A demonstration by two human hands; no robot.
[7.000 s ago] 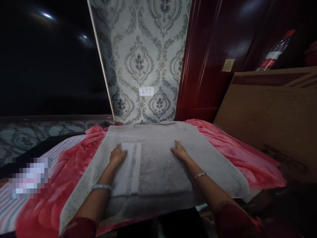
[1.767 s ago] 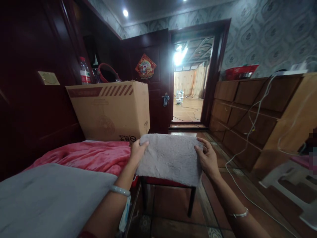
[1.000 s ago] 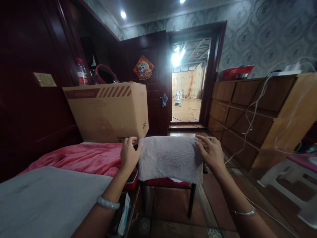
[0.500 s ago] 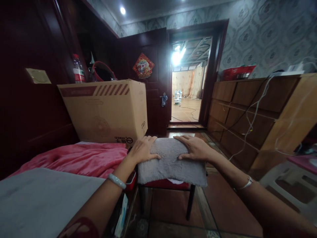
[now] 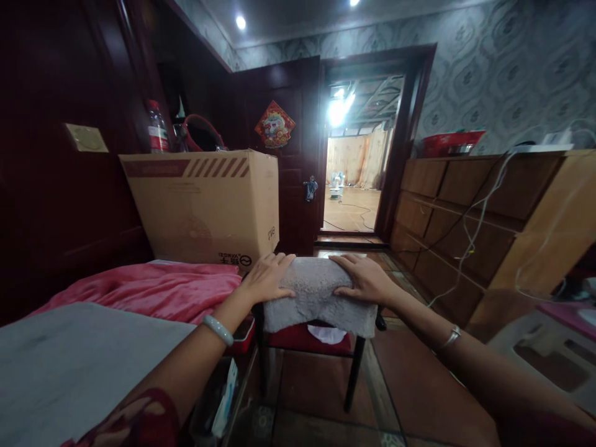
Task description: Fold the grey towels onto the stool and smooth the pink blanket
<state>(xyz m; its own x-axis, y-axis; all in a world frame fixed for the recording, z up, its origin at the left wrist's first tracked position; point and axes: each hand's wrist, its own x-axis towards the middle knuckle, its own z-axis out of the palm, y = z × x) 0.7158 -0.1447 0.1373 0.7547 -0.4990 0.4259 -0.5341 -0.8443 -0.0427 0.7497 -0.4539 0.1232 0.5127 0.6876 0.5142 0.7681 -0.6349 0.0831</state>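
A grey fluffy cloth (image 5: 316, 295) hangs in front of a chair with a red seat (image 5: 298, 337) and dark legs. My left hand (image 5: 269, 279) grips the cloth's upper left part, thumb on the near face and fingers along the top edge. On the upper right, my right hand (image 5: 363, 279) holds it the same way. Between the hands the surface is wrinkled, and the lower edge falls loose over the seat. A white piece (image 5: 327, 334) lies on the seat below that edge. Whatever supports the cloth from behind is hidden.
To the left are a bed with a grey cover (image 5: 93, 366) and pink blanket (image 5: 149, 292), and a large cardboard box (image 5: 200, 211). A wooden cabinet (image 5: 479, 192) with hanging cables stands right, near a white plastic stool (image 5: 549, 360). An open door (image 5: 288, 186) is ahead.
The cloth's lower edge has risen and its right side drawn inward, showing more of the red seat and white piece. Both hands keep their hold. The view has shifted slightly.
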